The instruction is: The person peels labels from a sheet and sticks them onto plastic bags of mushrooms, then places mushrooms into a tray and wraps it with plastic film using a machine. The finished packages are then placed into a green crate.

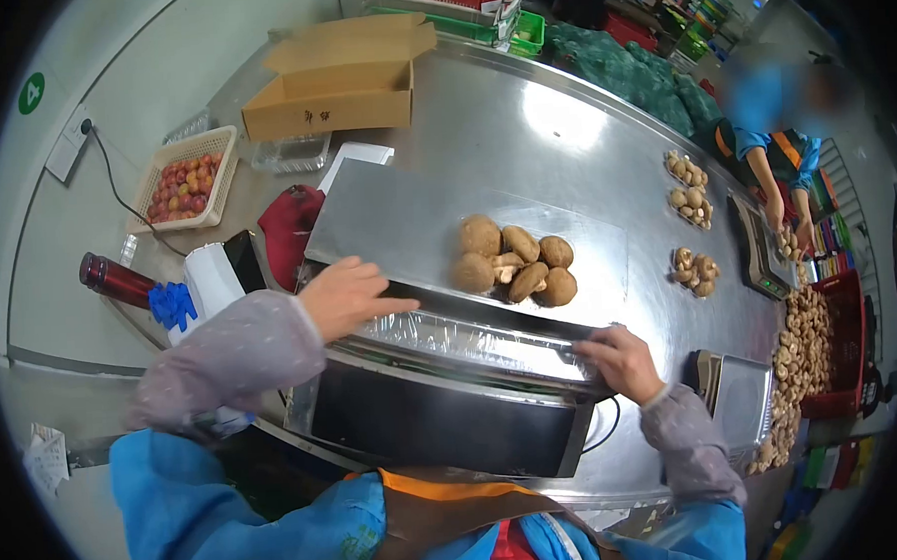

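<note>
My left hand is over the left end of the film wrapping machine, fingers stretched out and apart, close to the clear plastic film. At the film's right end, my right hand has its fingers bent and pinched at the edge of the film; the exact grip is small and partly hidden. Just beyond the film, a cluster of brown mushrooms lies on the flat metal plate of the machine. Some caps face up, and one mushroom shows its pale stem. Neither hand touches them.
An open cardboard box, a basket of red fruit, a red cloth and a thermos are at left. At right are a scale, mushroom piles, a red crate and a co-worker at another scale.
</note>
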`<state>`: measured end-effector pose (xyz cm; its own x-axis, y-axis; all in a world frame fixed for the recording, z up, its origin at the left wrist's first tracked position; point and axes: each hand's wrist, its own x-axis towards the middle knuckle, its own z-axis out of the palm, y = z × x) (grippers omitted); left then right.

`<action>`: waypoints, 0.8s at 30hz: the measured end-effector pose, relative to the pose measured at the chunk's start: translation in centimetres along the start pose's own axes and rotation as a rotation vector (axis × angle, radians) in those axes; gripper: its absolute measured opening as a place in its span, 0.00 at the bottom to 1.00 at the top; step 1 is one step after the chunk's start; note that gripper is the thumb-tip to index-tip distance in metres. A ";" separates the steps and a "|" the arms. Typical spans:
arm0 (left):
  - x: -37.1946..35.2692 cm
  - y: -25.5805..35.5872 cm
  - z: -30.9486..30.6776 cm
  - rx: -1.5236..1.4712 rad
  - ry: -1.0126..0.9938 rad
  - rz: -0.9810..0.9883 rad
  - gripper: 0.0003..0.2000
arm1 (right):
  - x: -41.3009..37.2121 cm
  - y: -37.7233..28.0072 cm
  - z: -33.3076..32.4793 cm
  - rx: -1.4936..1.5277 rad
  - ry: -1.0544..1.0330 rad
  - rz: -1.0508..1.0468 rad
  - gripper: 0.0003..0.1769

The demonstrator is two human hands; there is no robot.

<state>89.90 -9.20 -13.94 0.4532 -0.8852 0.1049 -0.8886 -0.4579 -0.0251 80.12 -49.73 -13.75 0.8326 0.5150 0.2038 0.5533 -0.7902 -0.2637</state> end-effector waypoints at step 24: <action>13.4 -2.7 9.4 -0.710 0.557 -0.492 0.10 | 10.8 8.7 4.0 0.570 -0.081 0.443 0.13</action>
<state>98.99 -20.62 -21.85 0.8423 -0.3660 0.3956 -0.5318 -0.4453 0.7203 94.00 -49.73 -17.59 0.9687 0.2269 -0.1009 0.0721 -0.6458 -0.7600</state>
